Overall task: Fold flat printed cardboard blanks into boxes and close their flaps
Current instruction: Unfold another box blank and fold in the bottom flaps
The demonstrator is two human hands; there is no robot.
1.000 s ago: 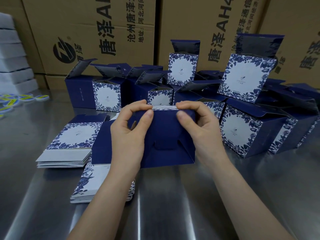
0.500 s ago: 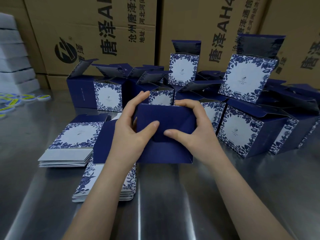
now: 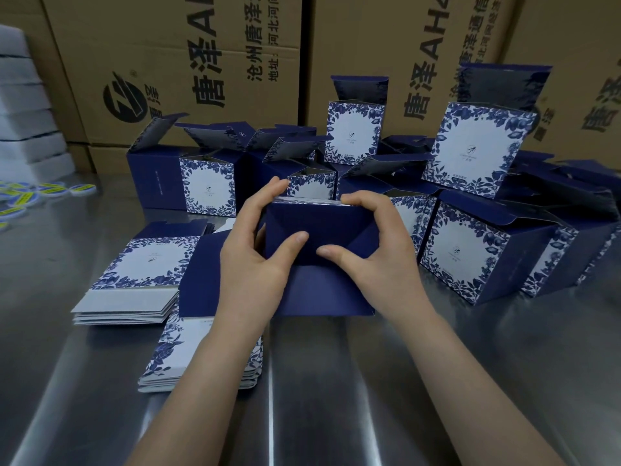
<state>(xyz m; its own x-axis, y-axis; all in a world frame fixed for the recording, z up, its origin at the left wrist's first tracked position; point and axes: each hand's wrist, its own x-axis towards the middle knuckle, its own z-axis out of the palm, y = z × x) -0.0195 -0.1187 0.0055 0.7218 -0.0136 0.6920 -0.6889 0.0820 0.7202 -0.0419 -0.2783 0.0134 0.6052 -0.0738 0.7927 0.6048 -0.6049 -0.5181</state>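
Stainless-steel table (image 3: pixel 470 364) was the work surface; brown corrugated cartons (image 3: pixel 201 45) with black print stood along its far side.

Left hand (image 3: pixel 255 260) and right hand (image 3: pixel 376 253) both gripped one navy blue cardboard box (image 3: pixel 322 220), held at the centre of the table just above or on the steel; contact with the surface could not be told. On each hand the fingers curled over the box's far top edge. Left thumb (image 3: pixel 292 240) and right thumb (image 3: pixel 332 252) pressed on the folded navy flaps of the face turned toward the camera, tips near each other but apart. A plain navy panel extended from the box toward the left, behind the left wrist.

Under the left forearm lay a near stack of flat blue-and-white floral blanks (image 3: pixel 171 358). A second stack of flat blanks (image 3: pixel 141 264) lay just beside it, farther left.

Behind and right of the hands: a cluster of folded floral boxes (image 3: pixel 463 250), lids open, some set on top of others.

Far left edge: white foam slabs (image 3: pixel 23 112) piled up, and small round yellow-and-blue labels (image 3: pixel 40 190) scattered on the steel.
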